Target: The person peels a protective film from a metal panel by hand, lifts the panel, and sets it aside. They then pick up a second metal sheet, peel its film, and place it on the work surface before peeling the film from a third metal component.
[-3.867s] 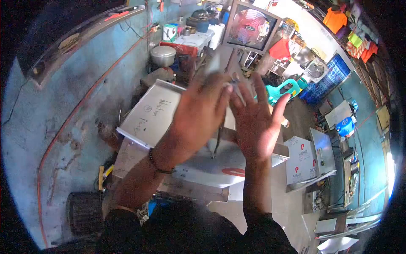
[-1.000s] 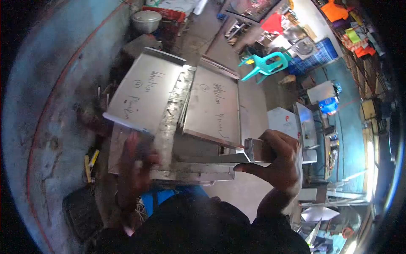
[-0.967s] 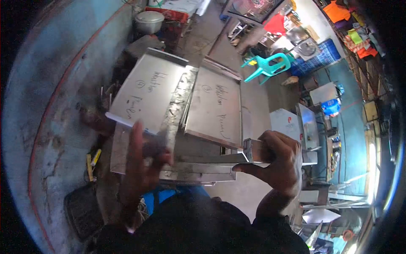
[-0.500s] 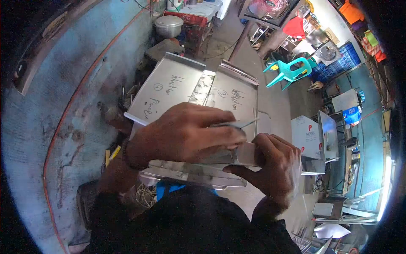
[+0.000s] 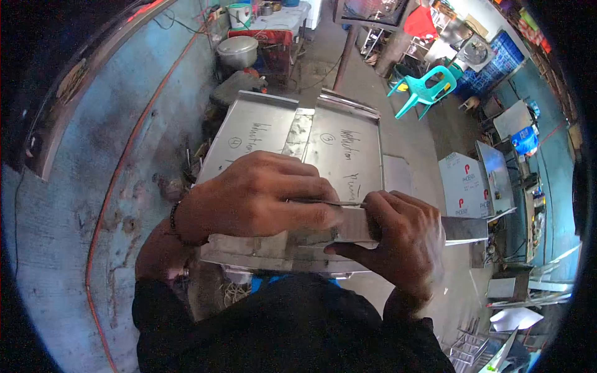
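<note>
Floor (image 5: 404, 133) lies open in the head view, to the right of the two written-on panels and as far as the green chair (image 5: 426, 93). The left panel (image 5: 255, 115) and the right panel (image 5: 348, 127) sit side by side beyond the hands, with a mottled metal band (image 5: 295, 137) between them; each has a raised far edge. A near metal edge (image 5: 242, 248) runs left to right just in front of the person's dark clothing. On the left, a blue wall (image 5: 118, 161) bounds the space; on the right, white boxes (image 5: 460, 180) stand well apart.

The left hand (image 5: 261, 199) pinches a thin grey tool (image 5: 347, 203) between its fingers. The tool's long axis runs left to right, its exposed end pointing right, near the right hand (image 5: 407, 239). That hand grips a metal piece (image 5: 352, 227), fingers above and thumb below. The piece also lies lengthwise left to right, near the person; its left part is hidden, and whether the tool touches it cannot be told.
</note>
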Available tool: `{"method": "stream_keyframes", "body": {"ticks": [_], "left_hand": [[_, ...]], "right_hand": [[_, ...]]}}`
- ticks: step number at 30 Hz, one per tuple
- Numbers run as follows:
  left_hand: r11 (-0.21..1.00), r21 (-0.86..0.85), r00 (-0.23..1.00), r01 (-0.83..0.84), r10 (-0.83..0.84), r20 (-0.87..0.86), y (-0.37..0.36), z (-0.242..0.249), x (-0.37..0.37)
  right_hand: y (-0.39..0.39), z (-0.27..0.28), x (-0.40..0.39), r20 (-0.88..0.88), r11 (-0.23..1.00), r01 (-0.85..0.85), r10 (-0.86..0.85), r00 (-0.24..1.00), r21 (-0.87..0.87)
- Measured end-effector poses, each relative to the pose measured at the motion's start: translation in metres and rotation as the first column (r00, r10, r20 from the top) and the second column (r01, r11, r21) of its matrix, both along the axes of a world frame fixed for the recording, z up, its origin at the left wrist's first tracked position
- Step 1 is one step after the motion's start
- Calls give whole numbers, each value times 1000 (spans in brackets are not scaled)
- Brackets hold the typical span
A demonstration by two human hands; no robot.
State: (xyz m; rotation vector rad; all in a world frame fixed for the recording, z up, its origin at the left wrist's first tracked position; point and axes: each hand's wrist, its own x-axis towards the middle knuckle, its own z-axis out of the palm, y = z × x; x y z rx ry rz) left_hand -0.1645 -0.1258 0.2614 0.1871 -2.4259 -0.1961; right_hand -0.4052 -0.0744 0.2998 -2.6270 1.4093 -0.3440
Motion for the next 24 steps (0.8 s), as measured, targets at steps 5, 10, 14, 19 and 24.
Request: {"method": "stream_keyframes", "body": {"ticks": [5, 10, 14, 19, 24], "left_hand": [[1000, 17, 1000, 15, -16, 7, -5, 5, -1], [998, -38, 994, 50, -46, 104, -2, 17, -1], [998, -57, 988, -25, 34, 153, 8, 14, 0], [991, 76, 994, -107, 107, 8, 16, -2, 1], [990, 49, 985, -135, 139, -101, 21, -18, -3]], "right_hand": [[2, -2, -1, 36, 1000, 2, -1, 999, -18], [4, 0, -1, 32, 1000, 12, -12, 999, 12], [2, -2, -2, 17, 1000, -1, 1, 1000, 7], [1, -3, -2, 8, 1000, 1, -1, 1000, 5], [1, -5, -3, 30, 1000, -8, 9, 1000, -30]]}}
